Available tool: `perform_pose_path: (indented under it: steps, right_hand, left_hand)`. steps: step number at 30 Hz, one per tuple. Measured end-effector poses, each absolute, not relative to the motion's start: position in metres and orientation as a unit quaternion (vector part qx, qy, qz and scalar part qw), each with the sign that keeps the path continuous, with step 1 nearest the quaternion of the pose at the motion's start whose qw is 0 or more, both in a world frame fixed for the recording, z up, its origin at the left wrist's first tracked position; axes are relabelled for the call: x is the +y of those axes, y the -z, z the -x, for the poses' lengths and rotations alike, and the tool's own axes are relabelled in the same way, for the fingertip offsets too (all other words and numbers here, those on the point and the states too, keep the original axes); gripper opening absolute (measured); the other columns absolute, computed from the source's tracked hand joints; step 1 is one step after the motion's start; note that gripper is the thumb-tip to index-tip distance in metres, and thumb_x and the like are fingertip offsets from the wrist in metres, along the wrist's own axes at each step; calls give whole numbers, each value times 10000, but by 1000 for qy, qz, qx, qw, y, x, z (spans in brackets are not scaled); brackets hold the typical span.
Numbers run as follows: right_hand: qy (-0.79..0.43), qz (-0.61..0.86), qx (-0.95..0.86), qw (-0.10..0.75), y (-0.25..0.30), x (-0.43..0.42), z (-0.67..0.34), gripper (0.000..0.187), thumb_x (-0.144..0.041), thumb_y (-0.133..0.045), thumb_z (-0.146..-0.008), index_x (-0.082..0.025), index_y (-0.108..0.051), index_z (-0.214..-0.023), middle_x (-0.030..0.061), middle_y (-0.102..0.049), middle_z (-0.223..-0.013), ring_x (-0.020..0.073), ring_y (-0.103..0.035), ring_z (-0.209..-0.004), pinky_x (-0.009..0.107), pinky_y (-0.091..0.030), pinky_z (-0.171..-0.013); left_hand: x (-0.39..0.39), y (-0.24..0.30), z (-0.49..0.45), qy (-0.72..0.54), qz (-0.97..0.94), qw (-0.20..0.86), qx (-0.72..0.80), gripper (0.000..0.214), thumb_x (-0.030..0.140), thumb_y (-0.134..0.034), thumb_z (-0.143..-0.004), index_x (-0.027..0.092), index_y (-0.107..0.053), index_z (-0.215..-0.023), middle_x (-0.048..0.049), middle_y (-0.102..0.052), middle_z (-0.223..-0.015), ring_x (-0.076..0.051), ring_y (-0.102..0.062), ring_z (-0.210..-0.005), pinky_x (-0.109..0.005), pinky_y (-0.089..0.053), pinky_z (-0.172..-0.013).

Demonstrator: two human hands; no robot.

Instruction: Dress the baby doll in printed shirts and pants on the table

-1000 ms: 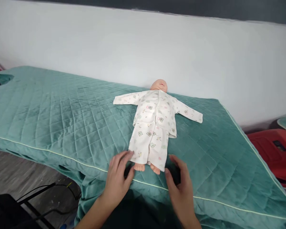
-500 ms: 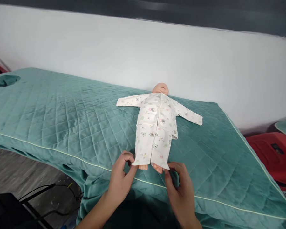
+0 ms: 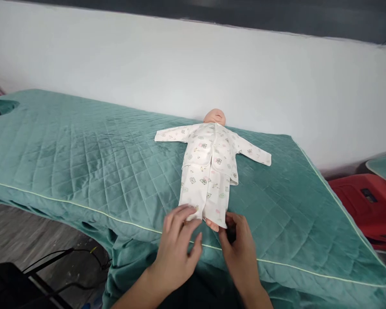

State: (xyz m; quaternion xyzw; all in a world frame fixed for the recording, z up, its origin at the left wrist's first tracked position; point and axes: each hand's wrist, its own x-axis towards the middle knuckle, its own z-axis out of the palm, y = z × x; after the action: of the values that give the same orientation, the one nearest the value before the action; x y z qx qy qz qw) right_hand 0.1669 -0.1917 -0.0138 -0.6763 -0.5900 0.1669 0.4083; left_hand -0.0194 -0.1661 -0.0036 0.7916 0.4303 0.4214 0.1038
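A baby doll [image 3: 215, 116] lies on its back, its head near the wall. It wears a white patterned jacket [image 3: 209, 143] with the sleeves spread out and matching trousers [image 3: 218, 195]. My left hand [image 3: 178, 244], fingers apart, hovers over the trouser cuff on the left and hides the doll's foot there. On the other side, my right hand [image 3: 239, 242] pinches the outer corner of the cuff between thumb and finger. The doll's toes [image 3: 212, 225] peek out below that cuff.
The doll rests on a bed with a quilted green cover [image 3: 116, 163], its piped front edge close to me. A white wall [image 3: 167, 64] stands behind. Red chairs [image 3: 368, 206] are at the right, and cables [image 3: 70, 251] hang at lower left.
My left hand has let go of the trouser cuff, opened its fingers and moved right, over the leg's end. My right hand keeps its pinch. The view has shifted slightly.
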Motion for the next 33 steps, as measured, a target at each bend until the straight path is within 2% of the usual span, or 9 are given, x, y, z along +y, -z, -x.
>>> perform_pose_path:
  steps: [3,6,10,13,19,22,25,28,33]
  right_hand:
    - [-179,686,-595,378,12,-188,-168,192,-355,-590,-951,-235,-585,-1101,43,-643,-943,219,-595,-848,368,-480,-755]
    - [-215,681,-597,366,6,-186,-169,207,-371,-574,-961,-238,-587,-1119,39,-664,-942,209,-614,-827,348,-483,-730]
    - [-234,669,-595,379,-1,-187,-174,171,-332,-569,-958,-234,-575,-1097,17,-672,-898,182,-626,-771,306,-489,-687]
    - [-196,656,-613,394,-5,-191,-179,100,-266,-553,-949,-236,-560,-1044,-1,-651,-850,164,-609,-733,286,-480,-667]
    - [-114,640,-688,324,2,-197,-187,114,-150,-544,-899,-238,-529,-971,0,-606,-815,179,-591,-732,293,-447,-638]
    - [-113,640,-695,309,7,-200,-191,87,-177,-561,-921,-239,-522,-969,14,-605,-849,182,-593,-748,302,-469,-645]
    - [-101,635,-679,354,2,-203,-191,207,-234,-602,-936,-231,-519,-1125,73,-610,-1072,204,-620,-937,337,-537,-775]
    - [-70,608,-694,380,-12,-203,-180,402,-232,-627,-928,-223,-468,-1297,130,-538,-1309,247,-545,-1216,406,-526,-967]
    - [-22,565,-765,308,-31,-184,-144,275,-172,-599,-915,-210,-555,-1184,118,-550,-1390,297,-433,-1372,528,-415,-1118]
  left_hand:
    - [-158,-3,2,-356,-824,37,440,328,118,-562,-896,165,-585,-1220,-157,-534,-1401,-348,-400,-1399,-568,-409,-1112]
    - [-147,-6,-7,-328,-828,-5,456,222,149,-578,-905,155,-629,-1121,-154,-552,-1409,-367,-403,-1405,-587,-399,-1113]
    - [-139,-8,-5,-336,-829,3,447,110,142,-586,-900,161,-634,-997,-134,-596,-1367,-357,-440,-1381,-563,-437,-1073]
    - [-141,-10,-1,-382,-820,32,426,111,105,-588,-870,174,-612,-953,-123,-623,-1315,-333,-471,-1355,-535,-456,-1061]
    - [-151,-5,10,-424,-813,57,396,135,81,-585,-876,181,-583,-967,-126,-589,-1330,-318,-459,-1362,-532,-437,-1088]
    - [-157,6,21,-423,-820,60,382,245,75,-577,-893,186,-587,-1111,-134,-540,-1378,-306,-451,-1369,-528,-415,-1117]
    - [-166,21,36,-442,-795,58,412,365,135,-628,-894,199,-544,-1244,-142,-515,-1362,-284,-503,-1304,-483,-450,-1086]
    - [-171,36,49,-439,-762,74,470,413,178,-634,-901,198,-506,-1293,-145,-520,-1315,-271,-544,-1237,-439,-500,-1018]
    - [-163,43,53,-407,-745,114,516,314,224,-590,-929,200,-516,-1234,-111,-618,-1172,-272,-594,-1111,-443,-504,-930]
